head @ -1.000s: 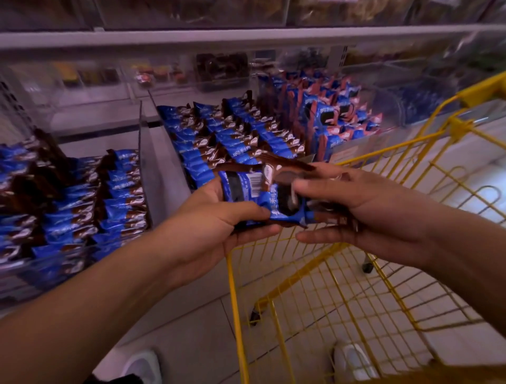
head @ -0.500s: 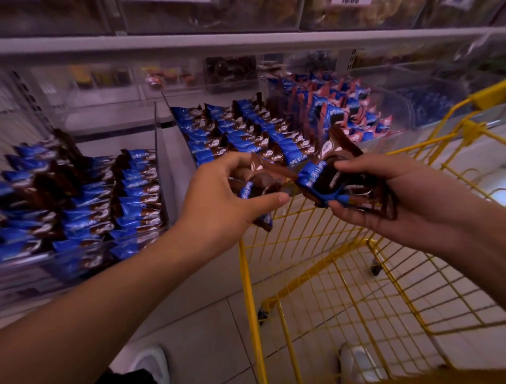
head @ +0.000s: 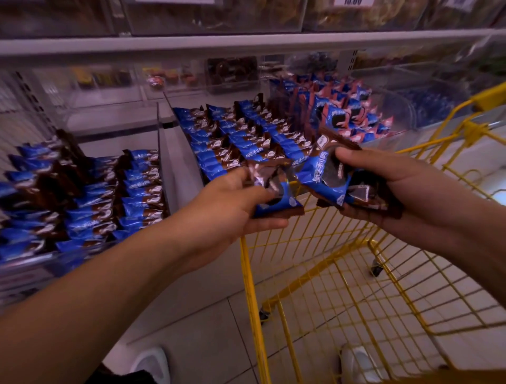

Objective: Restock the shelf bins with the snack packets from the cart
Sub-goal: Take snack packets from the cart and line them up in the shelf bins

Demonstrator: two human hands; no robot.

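We stand at a shop shelf whose clear plastic bins sit in a row under a grey shelf edge (head: 246, 43), above a pale tiled floor (head: 208, 323). Our left hand (head: 232, 202) is closed around a few blue-and-brown snack packets (head: 276, 192), thumb on top, held just in front of the middle bin (head: 241, 137), which is packed with tidy rows of the same packets. Our right hand (head: 397, 189) clasps a second bunch of packets (head: 325, 175), thumb pressed across the top one, over the near corner of the yellow wire cart (head: 356, 287). The two bunches are close but apart. The left bin (head: 90, 192) holds more blue-and-brown packets, less neatly stacked; the bin to the right (head: 347, 115) holds blue-and-pink ones standing on end. The cart's basket shows only bare wire and floor through it; its far side runs off the frame. How many packets each hand holds we cannot tell, since fingers cover them. The upper shelf's goods and the rear containers are blurred; a price tag (head: 351, 2) is cut off at the top edge. White shoe tips (head: 153, 364) show at the bottom.
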